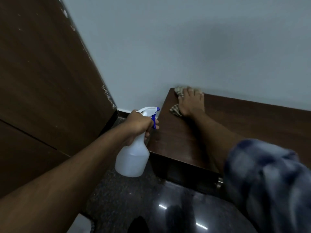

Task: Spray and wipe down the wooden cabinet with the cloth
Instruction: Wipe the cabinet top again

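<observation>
One pale wall fills the upper frame from 11 to 3 o'clock, and one tall dark wooden panel stands at 9 to 10 o'clock. One wooden cabinet sits at 3 to 4 o'clock, its top pushed against the wall, with a glossy dark floor below at 6 o'clock. Two arms reach in, the right one in a rolled plaid sleeve at 4 o'clock. One translucent white spray bottle hangs just off the cabinet's left edge, near centre, its nozzle toward the cabinet top. The left hand is wrapped around the bottle's neck, fingers curled over the blue trigger. One patterned cloth lies on the cabinet's far left corner at about 1 o'clock. The right hand rests flat on it, palm down, fingers spread toward the wall, pressing rather than gripping.
</observation>
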`<action>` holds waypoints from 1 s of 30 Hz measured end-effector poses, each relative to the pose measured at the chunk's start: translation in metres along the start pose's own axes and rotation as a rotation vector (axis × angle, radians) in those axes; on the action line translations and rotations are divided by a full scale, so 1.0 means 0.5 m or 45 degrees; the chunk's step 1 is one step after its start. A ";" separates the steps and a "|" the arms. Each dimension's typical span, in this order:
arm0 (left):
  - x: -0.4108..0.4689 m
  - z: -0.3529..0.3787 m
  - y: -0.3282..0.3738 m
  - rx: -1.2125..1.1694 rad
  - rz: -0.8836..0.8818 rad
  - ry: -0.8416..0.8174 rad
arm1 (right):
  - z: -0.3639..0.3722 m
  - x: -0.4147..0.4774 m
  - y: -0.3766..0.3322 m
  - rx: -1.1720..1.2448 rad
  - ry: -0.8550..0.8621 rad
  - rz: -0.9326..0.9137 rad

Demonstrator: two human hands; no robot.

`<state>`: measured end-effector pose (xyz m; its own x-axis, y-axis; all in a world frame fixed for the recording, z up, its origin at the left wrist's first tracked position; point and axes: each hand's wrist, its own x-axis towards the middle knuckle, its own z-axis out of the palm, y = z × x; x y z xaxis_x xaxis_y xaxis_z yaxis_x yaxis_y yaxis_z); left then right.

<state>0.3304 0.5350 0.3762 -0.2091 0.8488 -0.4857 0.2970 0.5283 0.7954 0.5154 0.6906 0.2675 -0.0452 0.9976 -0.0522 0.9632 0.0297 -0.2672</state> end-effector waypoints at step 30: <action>-0.264 0.477 0.106 0.111 0.127 -0.458 | -0.160 -0.519 0.649 0.082 0.156 0.801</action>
<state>0.5961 0.4561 0.3960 0.1609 0.8415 -0.5158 0.3808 0.4292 0.8190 0.8607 0.4465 0.2713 0.5576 0.8230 -0.1085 0.7777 -0.5636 -0.2785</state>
